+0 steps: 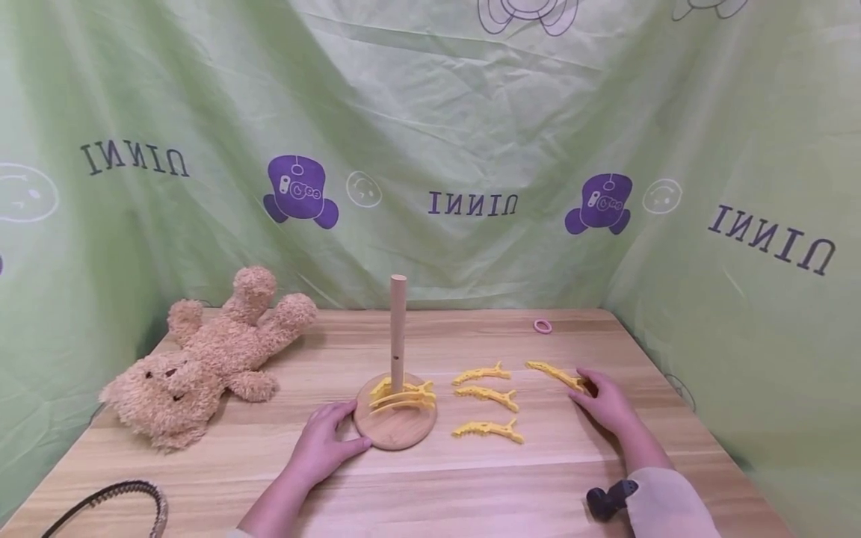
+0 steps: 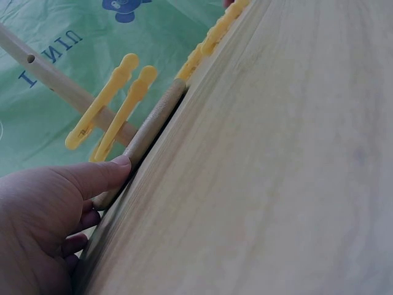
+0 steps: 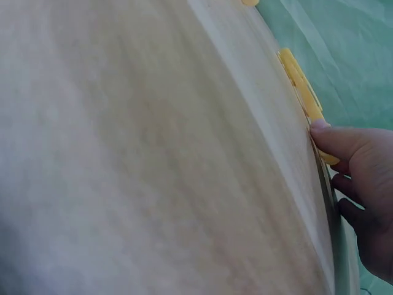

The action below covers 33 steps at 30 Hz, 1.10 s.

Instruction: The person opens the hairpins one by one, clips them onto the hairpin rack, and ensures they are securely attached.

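Note:
A round wooden base with an upright peg forms a wooden stand (image 1: 398, 329), and yellow hair clips (image 1: 403, 400) are clipped low around its peg. My left hand (image 1: 326, 442) grips the left rim of the base, thumb in front and fingers behind; the left wrist view shows the thumb (image 2: 101, 178) on the rim. At the right, my right hand (image 1: 605, 403) pinches the end of a yellow hair clip (image 1: 551, 372) lying at table level. The same clip (image 3: 301, 80) shows beyond the thumb in the right wrist view. Between the hands lie three more yellow hair clips (image 1: 486, 397).
A fluffy teddy bear (image 1: 222, 351) lies on its back at the left of the wooden table (image 1: 430, 493). A dark headband (image 1: 128, 489) is at the front left, and a small pink ring (image 1: 542, 326) at the back right. A green printed cloth (image 1: 444, 134) encloses the table.

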Tool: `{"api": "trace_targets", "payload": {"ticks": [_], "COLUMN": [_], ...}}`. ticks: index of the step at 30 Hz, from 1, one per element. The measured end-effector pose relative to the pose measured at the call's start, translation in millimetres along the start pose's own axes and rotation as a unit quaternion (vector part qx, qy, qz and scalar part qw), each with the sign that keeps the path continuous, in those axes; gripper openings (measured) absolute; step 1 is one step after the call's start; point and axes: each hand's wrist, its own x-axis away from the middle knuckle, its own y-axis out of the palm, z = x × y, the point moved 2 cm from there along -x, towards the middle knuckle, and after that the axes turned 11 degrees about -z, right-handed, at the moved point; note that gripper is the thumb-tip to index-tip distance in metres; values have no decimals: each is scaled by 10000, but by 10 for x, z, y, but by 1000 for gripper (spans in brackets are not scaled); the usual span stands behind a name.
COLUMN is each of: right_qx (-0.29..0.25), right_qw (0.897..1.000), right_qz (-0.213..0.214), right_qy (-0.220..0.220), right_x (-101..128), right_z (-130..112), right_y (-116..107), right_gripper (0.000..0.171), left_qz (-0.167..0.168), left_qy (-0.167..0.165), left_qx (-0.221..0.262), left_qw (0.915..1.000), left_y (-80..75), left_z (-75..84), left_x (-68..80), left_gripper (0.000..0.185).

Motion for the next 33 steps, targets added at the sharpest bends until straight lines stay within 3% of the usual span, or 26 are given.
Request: {"api": "trace_targets", "payload": {"ticks": [10, 16, 27, 33], "right_qx": [120, -95, -120, 51], "right_qw": [9995, 9991, 9954, 9874], "right_qz": [241, 330, 330, 393], "right_qy": [-134, -253, -891, -1529], "right_x": [30, 92, 144, 142], "right_z": [7, -98, -698, -1139], "right_y": [35, 50, 91, 126], "right_gripper": [51, 47, 38, 29], "left_qz": [48, 47, 74, 91], "left_qy": [26, 25, 27, 62], "left_qx": [35, 78, 24, -12], "left_qw": [10000, 10000, 10000, 9999], "left_y": [4, 18, 10, 5], "left_z": [-8, -16, -11, -8], "left_x": [12, 18, -3, -8], "left_gripper": [73, 73, 73, 72]}}
